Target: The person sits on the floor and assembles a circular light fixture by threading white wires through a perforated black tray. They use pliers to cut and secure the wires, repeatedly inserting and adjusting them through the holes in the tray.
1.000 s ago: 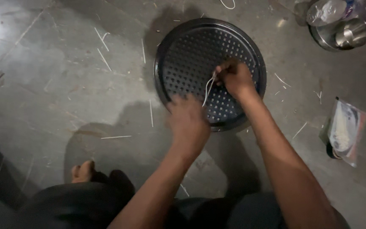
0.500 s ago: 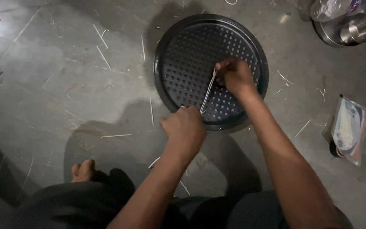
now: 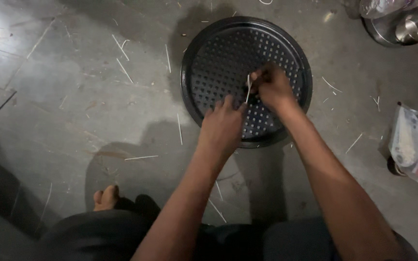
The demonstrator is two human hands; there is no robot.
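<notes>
Pinching a thin pale stick point(image 3: 248, 88) near its upper end, the right hand point(image 3: 273, 87) has its fingers closed tight around it above the middle of a round, dark, perforated metal tray point(image 3: 204, 53). That stick stands nearly upright in the picture, its long axis running from the right hand's fingers down toward the person, the lower end reaching the spread fingertips of the left hand point(image 3: 222, 128). The left hand lies flat and open, palm down, on the tray's near edge, holding nothing; whether its fingertips actually touch the stick cannot be told. Only one stick is in the hands.

One tray lies on the grey concrete floor point(image 3: 73, 106), directly under both hands, its rim raised and its bottom dotted with rows of small holes. More than a dozen loose pale sticks point(image 3: 122, 47) lie scattered over the floor around the tray, pointing every way. At the top right stands one shiny steel bowl point(image 3: 383, 31) with a smaller steel cup point(image 3: 414, 26) in it. At the right edge lies one clear plastic packet point(image 3: 410, 142). One bare foot point(image 3: 105, 197) shows at the lower left.
</notes>
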